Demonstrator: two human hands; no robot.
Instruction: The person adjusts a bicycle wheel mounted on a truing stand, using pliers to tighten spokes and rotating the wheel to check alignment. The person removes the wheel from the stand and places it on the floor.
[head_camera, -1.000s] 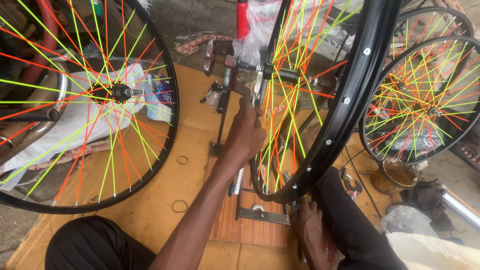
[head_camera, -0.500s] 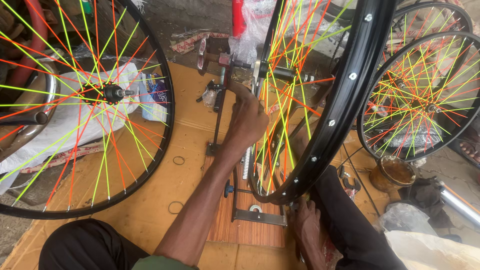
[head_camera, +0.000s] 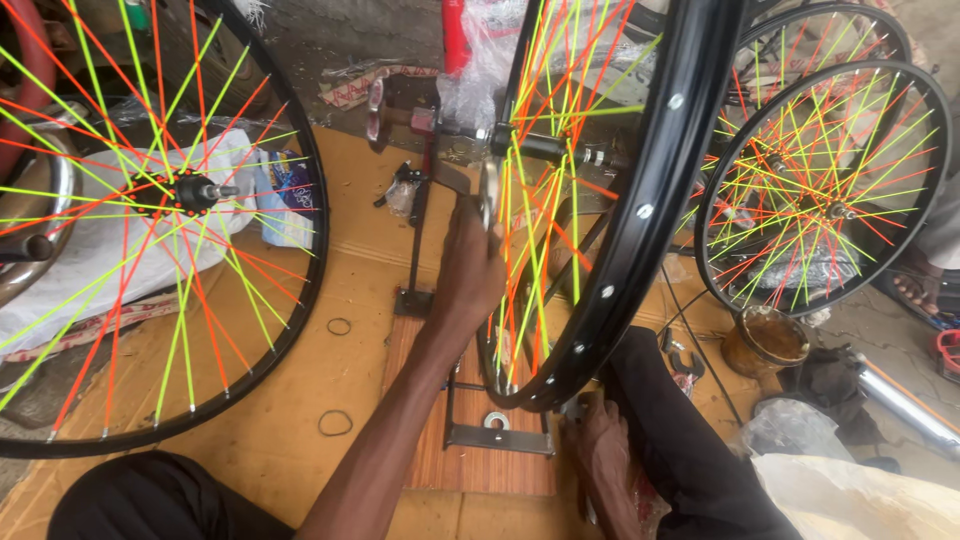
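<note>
While the left hand reaches in among the spokes of the bicycle wheel held upright in the truing stand, its fingers are curled narrow around something at the spokes just below the hub; what they pinch is hidden by the hand itself. The wheel has a glossy black rim dotted with small silver eyelets, and its spokes are coated in alternating neon yellow-green and bright orange-red, fanning out from a dark hub with a threaded axle. It stands in the middle of the view, its lower edge dipping down to the wooden base board of the stand, which lies on a cardboard sheet. The right hand cannot be made out with certainty; a dark shape low beside the rim may be a hand or a foot, so its grip cannot be told. A second wheel with the same colouring leans at the left, near white plastic wrapping. Two more such wheels stand at the right, well apart from the hand. A rusty round tin sits on the ground near the rim's lower right side, and two small rubber rings lie on the cardboard.
</note>
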